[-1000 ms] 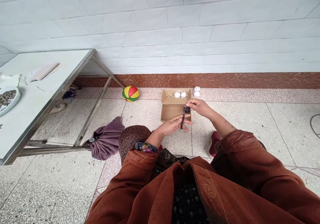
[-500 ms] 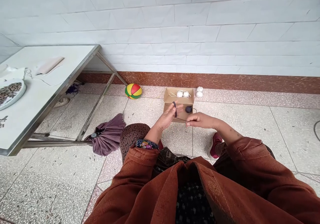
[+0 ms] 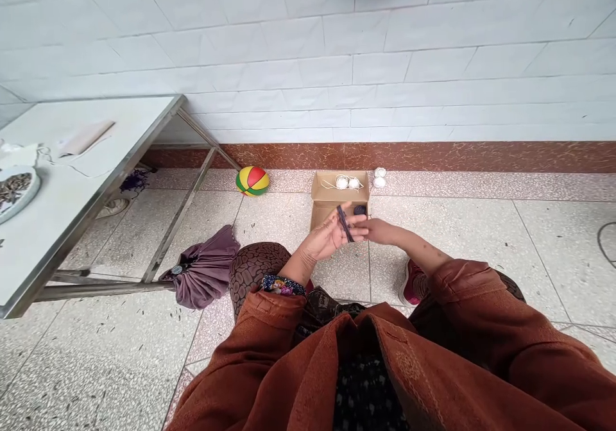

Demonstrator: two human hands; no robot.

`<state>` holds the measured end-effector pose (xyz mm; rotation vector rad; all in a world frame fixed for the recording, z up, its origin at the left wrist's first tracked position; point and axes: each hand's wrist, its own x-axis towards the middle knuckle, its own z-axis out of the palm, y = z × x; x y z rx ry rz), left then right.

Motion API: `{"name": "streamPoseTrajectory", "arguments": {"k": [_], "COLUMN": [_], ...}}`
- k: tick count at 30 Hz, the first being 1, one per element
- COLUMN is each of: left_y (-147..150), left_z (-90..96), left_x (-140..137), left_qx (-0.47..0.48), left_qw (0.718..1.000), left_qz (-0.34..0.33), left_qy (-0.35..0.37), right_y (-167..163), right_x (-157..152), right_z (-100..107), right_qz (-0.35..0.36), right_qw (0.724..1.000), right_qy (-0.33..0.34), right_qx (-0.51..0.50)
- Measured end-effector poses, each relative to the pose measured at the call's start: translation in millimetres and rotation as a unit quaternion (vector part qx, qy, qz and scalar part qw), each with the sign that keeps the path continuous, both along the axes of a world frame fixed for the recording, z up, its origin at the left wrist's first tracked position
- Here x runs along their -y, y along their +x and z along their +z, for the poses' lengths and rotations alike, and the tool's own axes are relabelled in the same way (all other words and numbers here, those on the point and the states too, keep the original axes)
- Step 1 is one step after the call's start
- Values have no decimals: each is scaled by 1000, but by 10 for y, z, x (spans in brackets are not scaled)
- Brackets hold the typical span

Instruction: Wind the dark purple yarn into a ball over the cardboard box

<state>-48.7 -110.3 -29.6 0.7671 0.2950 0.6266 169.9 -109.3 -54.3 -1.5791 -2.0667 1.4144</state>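
Observation:
My left hand (image 3: 328,235) is over the near side of an opened cardboard box (image 3: 327,214). Its fingers are spread, with dark yarn (image 3: 345,224) looped around them. Just beyond those fingertips is my right hand (image 3: 378,231), closed as if pinching the yarn strand; its fingertips are partly hidden behind the left fingers. A ball of dark yarn (image 3: 359,210) lies inside the box. On the raised lid part rest two white yarn balls (image 3: 342,182) with loose ends.
Two more white balls (image 3: 380,177) sit right of the box by the wall. A colourful ball (image 3: 253,181) and a folded purple umbrella (image 3: 206,270) are to the left, beside a metal-framed table (image 3: 139,129) holding a white tray (image 3: 34,190).
My left hand has turned so its fingers spread more openly. My right hand has moved left and away, to behind the left fingertips. The view has shifted slightly.

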Motion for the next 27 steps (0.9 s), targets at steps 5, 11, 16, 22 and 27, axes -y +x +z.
{"name": "streamPoseTrajectory", "arguments": {"k": [5,11,16,22,27], "left_y": [-30,3,21,6,-45], "left_z": [-42,-252,-237,-53,21], "left_x": [-142,-98,62,59,-88], "left_qx": [-15,-93,-95,-5,10], "left_qw": [989,994,986,998,996], "left_qz": [148,31,-120,-66,81], "left_qy": [0,39,70,-3,-30], "right_y": [-41,99,238,57,-133], "right_x": [194,77,-156,-123,175], "right_z": [137,554,456,73,70], "right_qz": [216,108,-97,-90,101], "right_qw": [974,972,965,994,994], "right_qy": [-21,29,103,44,6], "right_qx": [-62,-205,-222,-43,-33]}}
